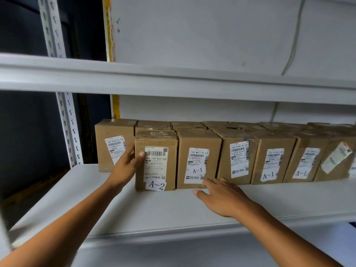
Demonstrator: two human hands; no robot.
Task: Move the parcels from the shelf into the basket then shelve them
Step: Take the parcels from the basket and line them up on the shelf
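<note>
**Desk:** What is going on at the shelf [154,205]?

**Photographer:** A person is reaching in with both hands. The left hand [125,166] is lying against the left side of the A-2 box [156,160], thumb on its front label, fingers nearly straight — pressing rather than wrapping. The right hand [221,197] is hovering low, fingers spread and relaxed, holding nothing, just below the first A-1 box [198,158].

**Desk:** Where is the parcel sitting?

**Photographer:** Upright at the left end of the front row, a little forward of its neighbours, well back from the shelf's front edge. No basket is showing.

**Desk:** What could be going wrong from here?

**Photographer:** In my judgement, a one-sided push could be tipping or twisting the box, since nothing is bracing its right side yet. The A-1 box is touching it, so dragging could be pulling that one askew too.

**Desk:** Anything crowding the move?

**Photographer:** A back box [113,145] is standing just behind the left hand, tightening the gap for the fingers — and the upper shelf [173,81] is hanging overhead, limiting any lift.
</note>
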